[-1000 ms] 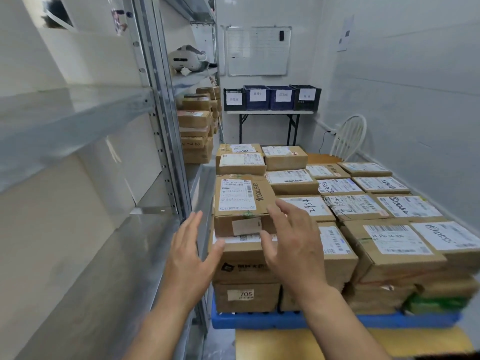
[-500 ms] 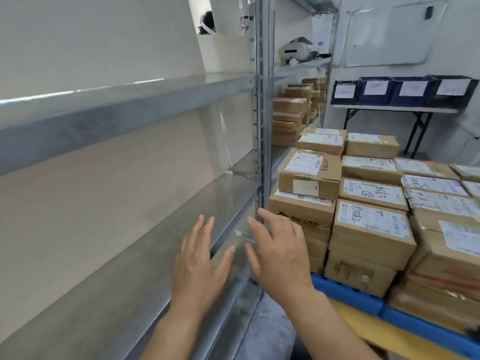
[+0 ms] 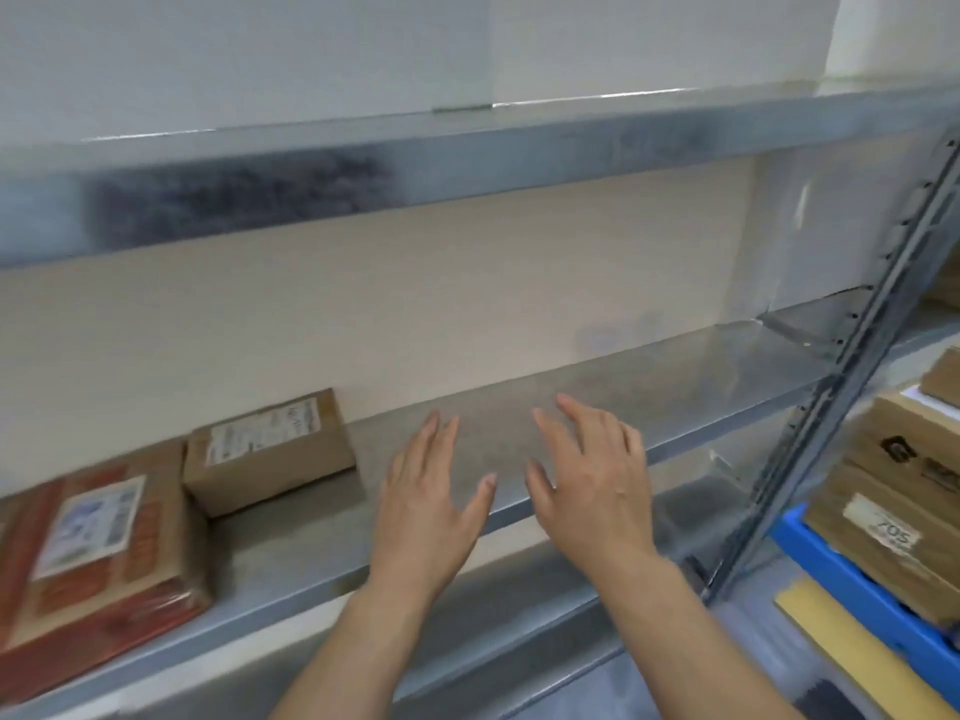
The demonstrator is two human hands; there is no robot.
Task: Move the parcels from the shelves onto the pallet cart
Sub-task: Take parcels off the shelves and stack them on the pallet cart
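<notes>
You have open shelf (image 3: 649,387) between the parcel (image 3: 270,449) at left and the post (image 3: 841,376) at right. The upper shelf (image 3: 467,163) limits height.

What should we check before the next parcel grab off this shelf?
1. Hands free: left hand and right hand open, holding nothing. Ok.
2. Parcels left on the shelf: brown parcel and red-printed parcel. Ok.
3. Nothing stacked on brown parcel. Ok.
4. Hands at a parcel: both hover over bare shelf right of it. Not ok.
5. Room on pallet cart: only its edge shows. Cannot tell.
</notes>
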